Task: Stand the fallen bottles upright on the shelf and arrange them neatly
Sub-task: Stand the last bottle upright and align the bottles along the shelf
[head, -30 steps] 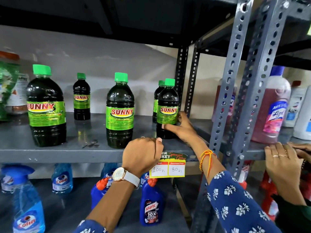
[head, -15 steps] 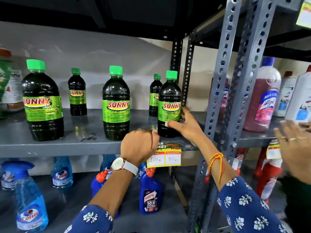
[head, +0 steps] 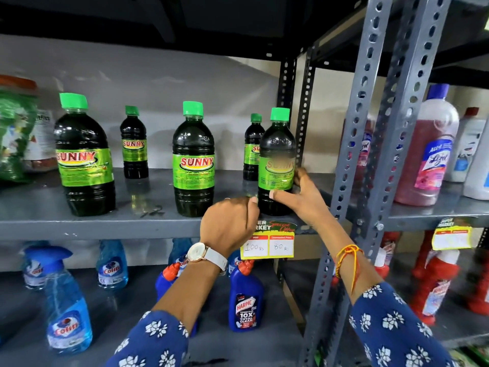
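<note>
Several dark Sunny bottles with green caps stand upright on the grey shelf. A large one is at the left, another in the middle, and two small ones stand further back. My right hand grips the lower part of the front right bottle, thumb across its front. It stands near the shelf's front edge. My left hand is a closed fist at the shelf edge just left of that bottle, holding nothing.
Perforated grey uprights stand right of the held bottle. Pink Lizol bottles fill the neighbouring shelf. Blue Colin sprays and Harpic bottles sit on the shelf below. A yellow price tag hangs from the shelf edge. A green packet is far left.
My right hand has slid the front right bottle forward and slightly right, closing more around it. Another person's hand at the right has left the view. My left fist has stayed put.
</note>
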{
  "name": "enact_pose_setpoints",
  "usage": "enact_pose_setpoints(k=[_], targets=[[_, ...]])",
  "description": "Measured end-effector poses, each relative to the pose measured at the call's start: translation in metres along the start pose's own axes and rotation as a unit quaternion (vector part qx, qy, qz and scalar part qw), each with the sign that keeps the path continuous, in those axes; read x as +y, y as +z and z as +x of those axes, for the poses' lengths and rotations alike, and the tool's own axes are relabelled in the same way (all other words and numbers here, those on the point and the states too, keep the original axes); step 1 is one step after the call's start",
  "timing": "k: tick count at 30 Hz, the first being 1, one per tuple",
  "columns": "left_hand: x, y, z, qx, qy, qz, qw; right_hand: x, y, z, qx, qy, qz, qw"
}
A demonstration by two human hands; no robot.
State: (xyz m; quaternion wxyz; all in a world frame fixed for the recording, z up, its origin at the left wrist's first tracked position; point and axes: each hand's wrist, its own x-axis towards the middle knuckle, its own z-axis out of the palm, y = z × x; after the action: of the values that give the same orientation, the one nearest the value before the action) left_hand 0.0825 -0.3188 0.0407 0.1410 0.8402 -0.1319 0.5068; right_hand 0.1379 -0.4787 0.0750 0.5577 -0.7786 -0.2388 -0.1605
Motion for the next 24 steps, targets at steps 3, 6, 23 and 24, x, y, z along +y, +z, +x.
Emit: enact_pose_setpoints(k=[3,6,23,24], targets=[[0.001,-0.017,-0.003,0.019,-0.013,-0.114,0.993,-0.002,0.001,-0.001,-0.01,0.007,-0.003,1.0],[-0.015,-0.053,-0.022,0.121,0.018,-0.134,0.983,-0.006,-0.001,-0.013,0.018,-0.019,-0.024,0.999],[-0.177,-0.155,-0.045,-0.028,-0.305,0.183,0.934,-0.064,0.141,-0.018,-0.011,0.009,-0.165,0.986],[-0.177,-0.154,-0.044,-0.026,-0.307,0.176,0.935,-0.063,0.142,-0.018,0.003,0.007,-0.178,0.984]])
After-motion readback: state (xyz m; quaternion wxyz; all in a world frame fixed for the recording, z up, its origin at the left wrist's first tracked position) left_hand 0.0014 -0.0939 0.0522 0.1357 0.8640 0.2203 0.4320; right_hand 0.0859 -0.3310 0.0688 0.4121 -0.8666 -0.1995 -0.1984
